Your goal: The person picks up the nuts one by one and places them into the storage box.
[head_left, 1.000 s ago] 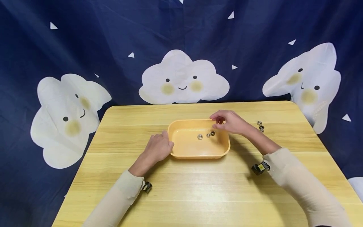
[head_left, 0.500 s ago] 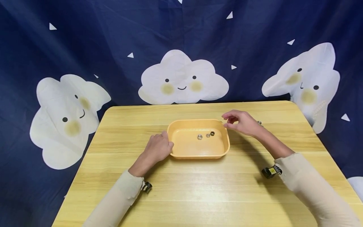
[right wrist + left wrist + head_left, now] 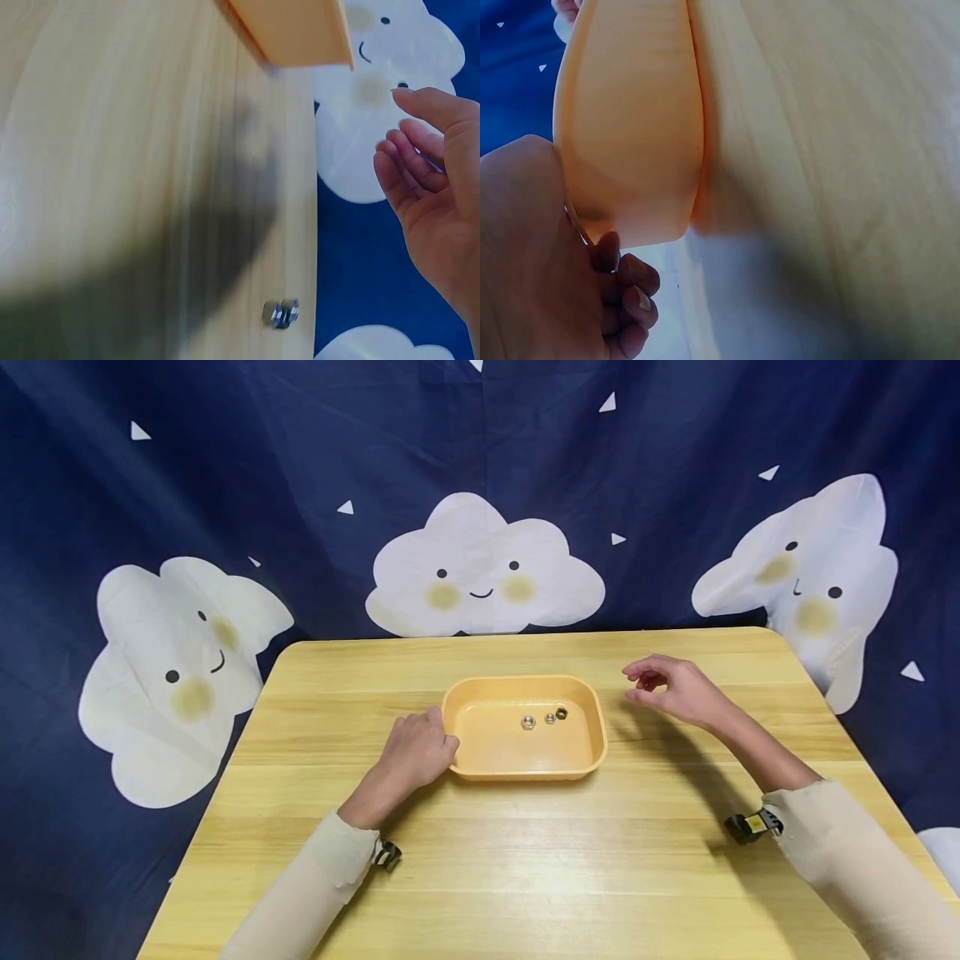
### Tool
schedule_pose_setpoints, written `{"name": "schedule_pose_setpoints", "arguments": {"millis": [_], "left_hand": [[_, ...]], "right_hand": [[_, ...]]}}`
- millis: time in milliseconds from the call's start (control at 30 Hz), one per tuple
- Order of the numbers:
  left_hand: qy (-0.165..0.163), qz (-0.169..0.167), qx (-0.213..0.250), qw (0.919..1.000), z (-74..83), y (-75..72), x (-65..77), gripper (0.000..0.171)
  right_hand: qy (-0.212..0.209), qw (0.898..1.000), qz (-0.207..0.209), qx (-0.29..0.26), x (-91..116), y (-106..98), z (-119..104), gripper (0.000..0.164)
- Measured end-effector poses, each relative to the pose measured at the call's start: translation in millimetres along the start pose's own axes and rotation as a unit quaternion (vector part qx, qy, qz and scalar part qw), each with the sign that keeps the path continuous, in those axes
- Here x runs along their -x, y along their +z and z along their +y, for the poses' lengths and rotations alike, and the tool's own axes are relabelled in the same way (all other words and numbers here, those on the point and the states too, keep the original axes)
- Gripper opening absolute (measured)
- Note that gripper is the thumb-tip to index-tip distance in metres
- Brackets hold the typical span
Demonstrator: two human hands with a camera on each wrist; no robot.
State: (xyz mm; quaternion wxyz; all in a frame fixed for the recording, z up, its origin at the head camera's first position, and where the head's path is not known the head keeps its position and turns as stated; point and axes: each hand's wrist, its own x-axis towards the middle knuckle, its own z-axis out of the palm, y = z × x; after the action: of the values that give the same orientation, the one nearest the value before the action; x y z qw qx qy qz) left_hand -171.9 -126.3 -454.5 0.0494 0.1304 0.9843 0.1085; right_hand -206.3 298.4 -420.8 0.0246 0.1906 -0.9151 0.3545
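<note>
A shallow yellow-orange plastic tray (image 3: 487, 760) stands on the table. Its left rim is gripped by my left hand (image 3: 417, 747), whose fingers curl round the edge in the left wrist view. Inside the tray lie three hex nuts: a larger silver nut (image 3: 528, 722), a small silver nut (image 3: 551, 718) and a dark nut (image 3: 562, 713). Off the tray's right end, my right hand (image 3: 678, 689) hovers with loosely bent fingers and nothing between them. Below it in the right wrist view, more metal nuts (image 3: 281, 313) sit on the wood; in the head view that hand and arm hide them.
The light wooden table (image 3: 495, 877) ends at a dark blue curtain (image 3: 315, 427) printed with smiling white clouds. A black wrist camera (image 3: 752, 825) is strapped at the right sleeve, another camera (image 3: 387, 856) at the left.
My right hand has moved right, from over the tray's right rim to beyond it, now covering the loose nuts in the head view. My left hand and the tray stay put.
</note>
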Motion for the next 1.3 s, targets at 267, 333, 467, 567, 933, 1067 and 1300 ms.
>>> {"name": "schedule_pose_setpoints", "arguments": {"millis": [267,333,467,567,933,1067,1300], "left_hand": [[-0.004,0.037,0.017,0.9992,-2.6,-4.8,2.1,0.033],[0.012,0.056,0.012,0.9983,-6.0,-2.7,1.8,0.033],[0.057,0.103,-0.014,0.9930,-14.2,2.2,0.4,0.026],[0.089,0.124,-0.032,0.9878,-18.1,4.4,-0.7,0.021],[0.098,0.097,-0.048,0.9893,-17.1,2.1,-5.6,0.017],[0.084,0.077,-0.035,0.9928,-17.2,1.5,-6.5,0.016],[0.073,0.064,-0.023,0.9950,-17.2,3.3,-6.2,0.018]], "right_hand": [[0.049,0.999,0.008,-0.008,18.0,-11.4,12.0,0.032],[0.052,0.999,0.008,-0.011,20.9,-13.6,15.7,0.033],[0.059,0.998,0.009,-0.009,27.4,-18.0,21.4,0.035],[0.074,0.997,0.017,-0.002,33.0,-21.8,25.4,0.034],[0.087,0.996,0.033,0.012,49.8,-29.8,45.0,0.033],[0.091,0.995,0.030,0.021,53.9,-29.5,52.8,0.033],[0.116,0.992,0.018,0.047,59.5,-28.4,67.8,0.035]]}}
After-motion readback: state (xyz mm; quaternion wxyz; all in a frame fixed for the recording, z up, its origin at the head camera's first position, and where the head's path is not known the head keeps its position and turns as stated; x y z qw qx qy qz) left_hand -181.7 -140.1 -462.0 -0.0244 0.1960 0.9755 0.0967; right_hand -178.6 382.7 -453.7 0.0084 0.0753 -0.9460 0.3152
